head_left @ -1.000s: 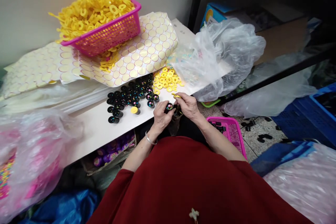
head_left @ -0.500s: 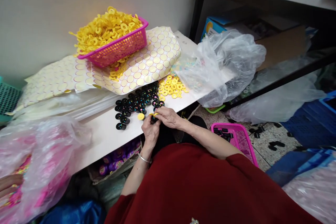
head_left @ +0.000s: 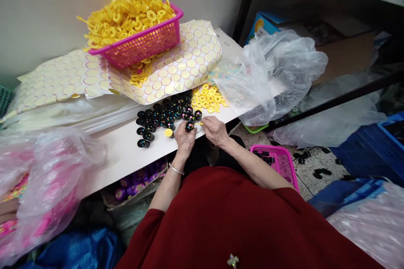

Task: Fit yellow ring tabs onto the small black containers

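My left hand (head_left: 184,141) is closed around a small black cup (head_left: 190,126) with coloured bits inside, its opening facing up. Just right of it, my right hand (head_left: 216,131) pinches a small yellow plastic piece (head_left: 199,123) at the cup's side; its full shape is partly covered by my fingers. Beyond my hands stand several black cups (head_left: 157,116), close together, with coloured beads showing in many. A cup with a yellow top (head_left: 168,133) stands apart from them. To the right of the group lies a loose pile of yellow rings (head_left: 208,98).
A pink basket (head_left: 151,42) heaped with yellow ring pieces rests on sticker sheets (head_left: 192,56). Clear plastic bags (head_left: 285,67) bulge at the right. Another person's hand (head_left: 9,211) is by a pink-filled bag (head_left: 63,185). A second pink basket (head_left: 290,170) holds black parts below.
My hands have moved apart a little, and the black cup's opening now shows. The yellow piece in my right hand is now at the cup's right side. The view has shifted slightly.
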Demonstrator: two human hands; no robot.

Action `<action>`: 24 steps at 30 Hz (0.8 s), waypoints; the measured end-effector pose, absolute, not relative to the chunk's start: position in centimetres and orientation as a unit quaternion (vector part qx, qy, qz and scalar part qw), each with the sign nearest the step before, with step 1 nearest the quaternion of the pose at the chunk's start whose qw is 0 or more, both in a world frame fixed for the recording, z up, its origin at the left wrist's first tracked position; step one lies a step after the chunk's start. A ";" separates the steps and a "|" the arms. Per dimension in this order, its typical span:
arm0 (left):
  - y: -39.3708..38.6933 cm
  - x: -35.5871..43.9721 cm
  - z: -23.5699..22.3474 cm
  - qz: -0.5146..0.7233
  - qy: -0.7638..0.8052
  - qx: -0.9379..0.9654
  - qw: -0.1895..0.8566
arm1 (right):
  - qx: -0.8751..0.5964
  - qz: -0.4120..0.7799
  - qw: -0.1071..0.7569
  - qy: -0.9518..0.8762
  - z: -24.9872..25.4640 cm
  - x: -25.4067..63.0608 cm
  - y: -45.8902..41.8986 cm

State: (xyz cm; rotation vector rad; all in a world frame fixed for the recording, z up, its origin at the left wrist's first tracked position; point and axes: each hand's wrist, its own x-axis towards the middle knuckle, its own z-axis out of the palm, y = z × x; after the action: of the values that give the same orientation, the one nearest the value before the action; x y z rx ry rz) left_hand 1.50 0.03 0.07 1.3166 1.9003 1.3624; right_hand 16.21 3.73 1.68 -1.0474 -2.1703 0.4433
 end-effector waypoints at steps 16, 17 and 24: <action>-1.8 0.5 0.1 0.507 0.646 0.487 0.297 | -0.404 0.135 0.214 -0.879 2.7 18.5 5.0; -2.4 0.5 0.2 0.514 0.644 0.487 0.289 | -0.398 0.153 0.253 -0.868 2.8 18.4 4.8; -5.7 1.8 2.4 0.592 0.659 0.379 0.268 | -0.293 0.163 0.299 -0.893 3.9 15.1 2.8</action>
State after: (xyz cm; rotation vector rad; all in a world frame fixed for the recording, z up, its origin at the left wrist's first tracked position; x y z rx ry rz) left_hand 1.80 -5.72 2.42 1.0222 1.7785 1.5960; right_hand 15.10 2.78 3.95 -0.7781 -2.3717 0.4327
